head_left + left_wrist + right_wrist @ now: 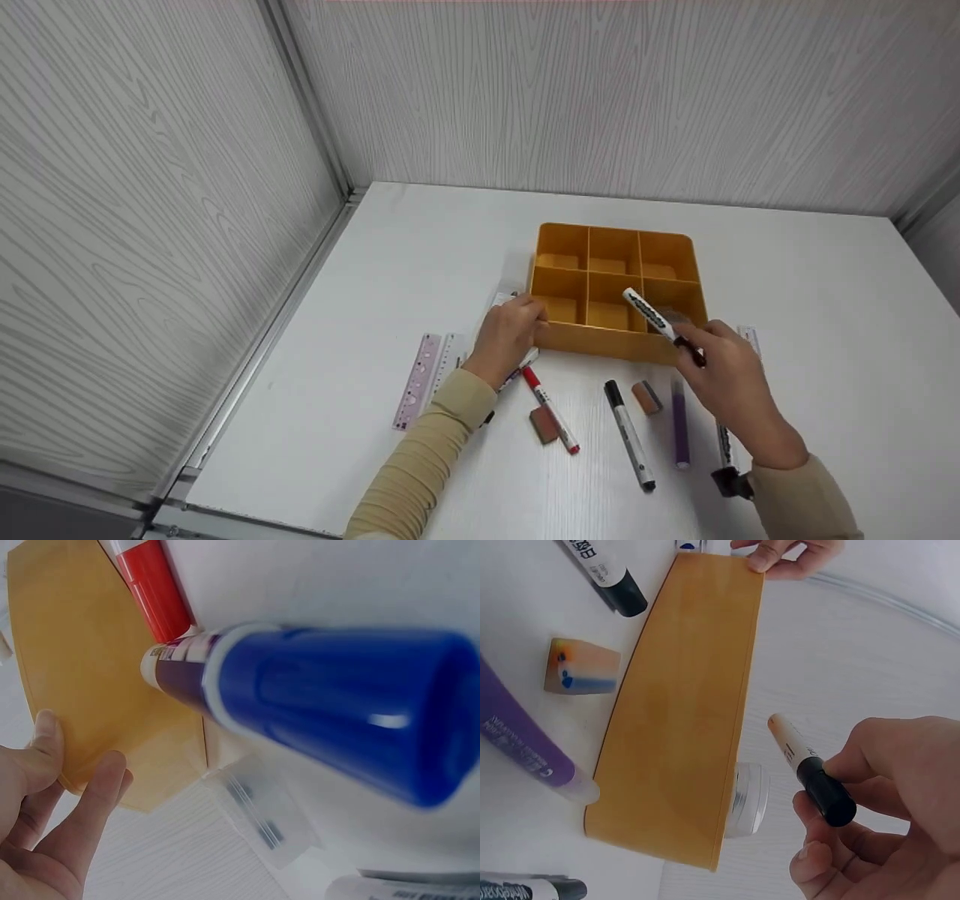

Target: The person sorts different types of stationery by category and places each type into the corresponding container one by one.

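A yellow-orange box with several compartments stands on the white table. My left hand pinches its front left corner between thumb and fingers, also seen in the left wrist view on the box wall. My right hand holds a white whiteboard marker by its black cap, above the front right compartment. In the right wrist view, this marker tilts, its white end pointing away from the hand. A clear round object shows beyond the box's rim, partly hidden by its wall.
Before the box lie a red marker, a reddish eraser, a black-capped marker, an orange eraser and a purple tube. Left are a pink ruler and a clear ruler. A blue-capped marker lies near my left wrist.
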